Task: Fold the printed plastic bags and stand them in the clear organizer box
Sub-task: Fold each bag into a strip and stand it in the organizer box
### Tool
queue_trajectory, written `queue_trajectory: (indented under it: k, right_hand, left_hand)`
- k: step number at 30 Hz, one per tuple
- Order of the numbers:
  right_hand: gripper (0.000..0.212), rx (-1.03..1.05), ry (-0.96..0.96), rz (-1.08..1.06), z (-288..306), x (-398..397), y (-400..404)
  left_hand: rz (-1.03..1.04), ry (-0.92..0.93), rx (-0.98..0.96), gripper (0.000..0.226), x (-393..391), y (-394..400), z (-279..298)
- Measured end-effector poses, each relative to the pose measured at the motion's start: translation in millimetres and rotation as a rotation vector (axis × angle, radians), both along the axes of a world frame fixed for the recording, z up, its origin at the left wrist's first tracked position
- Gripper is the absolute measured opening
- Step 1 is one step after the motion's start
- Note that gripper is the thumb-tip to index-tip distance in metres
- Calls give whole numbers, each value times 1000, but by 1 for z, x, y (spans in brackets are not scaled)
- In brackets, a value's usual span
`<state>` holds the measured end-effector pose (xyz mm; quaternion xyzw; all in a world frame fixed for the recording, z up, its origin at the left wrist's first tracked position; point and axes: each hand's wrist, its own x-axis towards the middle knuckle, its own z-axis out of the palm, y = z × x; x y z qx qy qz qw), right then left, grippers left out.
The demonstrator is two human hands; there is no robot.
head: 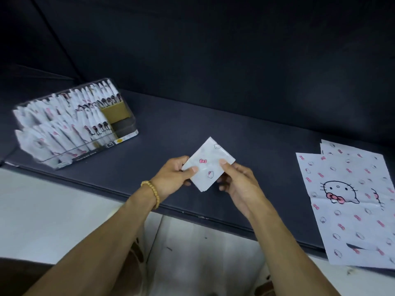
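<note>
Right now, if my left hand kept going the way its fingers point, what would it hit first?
The left hand points right, across the folded bag it pinches, so it would probably meet the right hand holding the bag's other side. Depth is hard to judge.

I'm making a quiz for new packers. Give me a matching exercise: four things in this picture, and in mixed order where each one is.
Things
1. folded bag
2. clear organizer box
3. flat bags
4. bead bracelet

Places
A. on the left wrist
B. lying spread out at the right of the dark surface
C. held between the left hand and right hand
D. at the left of the dark surface, packed with standing folded bags

Pairs: 1-C, 2-D, 3-B, 4-A
</note>
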<state>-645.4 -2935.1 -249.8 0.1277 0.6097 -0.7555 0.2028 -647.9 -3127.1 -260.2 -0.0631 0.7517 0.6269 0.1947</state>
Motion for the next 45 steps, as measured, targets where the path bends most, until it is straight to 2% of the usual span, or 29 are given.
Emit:
queue_trajectory:
  k: [3,8,13,17,20,26,33,36,45]
  right_hand:
    - [15,73,70,169,10,-3,-26]
    - [9,165,144,249,22,-13,-74]
    - [12,212,168,305,24,-24,-121]
    - [6,342,174,230,20,-46,-158]
    - [6,440,200,158,17,-70,-188]
    - [16,671,402,113,9,-111,-254]
    - [35,723,594,244,2,-113,-302]
    - [47,739,593,280,-2,-113,-309]
    - [42,860,504,197,-9,-110,-314]
  left_hand:
    - [85,12,64,15,8,-17,11]
    - [234,40,26,17,17,-53,21]
    - [359,63,4,14,19,-89,21]
    - [595,71,8,9,18,-122,17]
    - [735,104,49,14,20,-148,12]
    - [1031,155,37,9,27,-187,1]
    - [1124,96,89,7,26,-202,-10]
    - [1116,82,98,10,25,-204,-13]
    - [1102,37,107,7,24,-205,-19]
